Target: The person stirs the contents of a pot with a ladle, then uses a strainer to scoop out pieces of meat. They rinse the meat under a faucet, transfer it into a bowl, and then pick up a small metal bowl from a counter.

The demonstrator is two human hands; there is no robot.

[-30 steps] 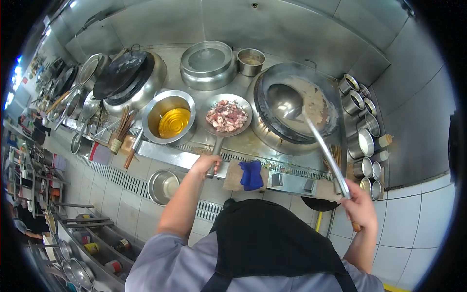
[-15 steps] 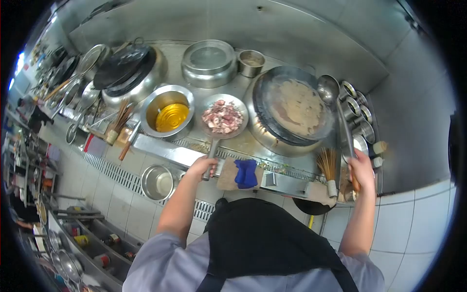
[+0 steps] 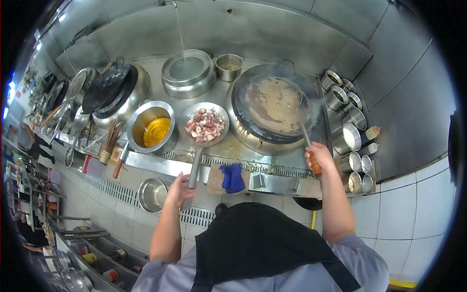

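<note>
My right hand (image 3: 319, 158) is wrapped round the wooden handle of a long ladle (image 3: 303, 127). The ladle's bowl end dips into the brownish, foamy liquid (image 3: 272, 102) of a large dark wok (image 3: 243, 114), mostly hidden by it. My left hand (image 3: 181, 191) is open, its fingers apart beside the handle end of a round metal strainer (image 3: 195, 168). Pieces of pinkish-white meat (image 3: 206, 125) fill the strainer, which rests on the stove. Left of it is a steel pot (image 3: 137, 117) with yellow oil (image 3: 157, 131).
A folded blue cloth (image 3: 232, 178) lies on the front ledge. Several steel seasoning pots (image 3: 347, 137) line the right side. Behind are a covered steel pot (image 3: 189, 73) and a small pot (image 3: 228, 67). Water runs from a tap (image 3: 170, 4). A steel bowl (image 3: 152, 195) is below the ledge.
My right hand has brought the ladle left from beside the seasoning pots into the wok. My left hand has let go of the strainer handle and opened.
</note>
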